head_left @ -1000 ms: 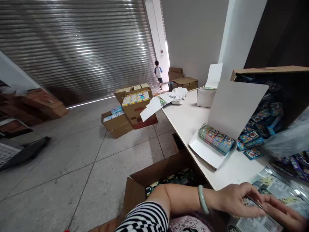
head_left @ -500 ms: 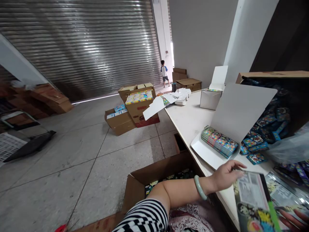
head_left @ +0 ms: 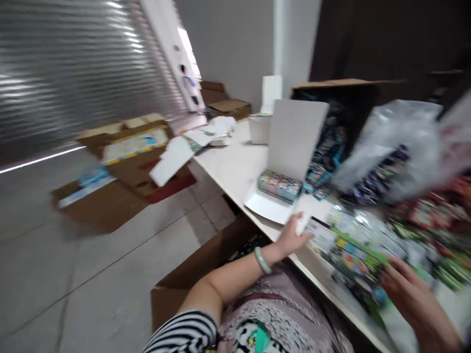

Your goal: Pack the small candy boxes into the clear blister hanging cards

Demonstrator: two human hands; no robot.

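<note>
A printed carton in black and green with colourful cartoon art lies tilted over the table's front edge. My right hand, somewhat blurred, grips its near end. At the far end, my left hand has its thumb and fingers closed around a small white flap of the carton. Just beyond my left hand, a row of colourful small packets sits in an opened white box with its lid raised.
Loose packets and clear plastic bags cover the table's right side. A large carton of blue packets stands behind. White card pieces overhang the table's left edge. Open cartons stand on the floor; another is beside my lap. A person stands far back.
The view has swung to the right. The carton has gone from upright to lying tilted across my front, and my right hand has come further into view on its near end.
</note>
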